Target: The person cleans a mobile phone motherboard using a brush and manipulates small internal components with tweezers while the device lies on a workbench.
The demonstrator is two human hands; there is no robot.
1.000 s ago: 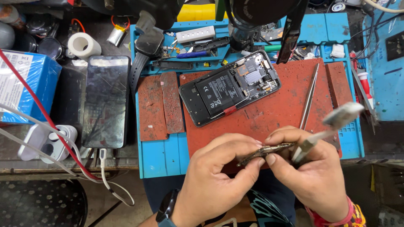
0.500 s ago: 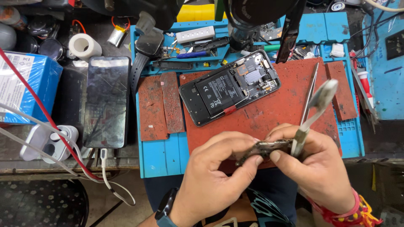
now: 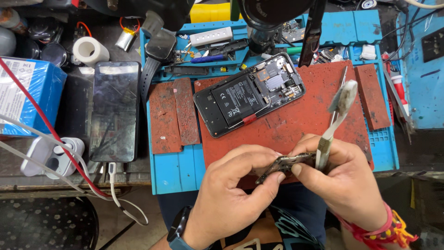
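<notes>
Brush head now upright, swung up from its earlier tilt. Left hand fingers pinch small brown metal circuit frame above tabletop edge; right hand clenches white-handled brush. Risk: hard scrubbing bends frame, or it slips floorward.

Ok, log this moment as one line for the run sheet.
left hand: grips small circuit board | right hand: pinches board, holds brush bristles up | opened phone: on red mat, untouched
</notes>
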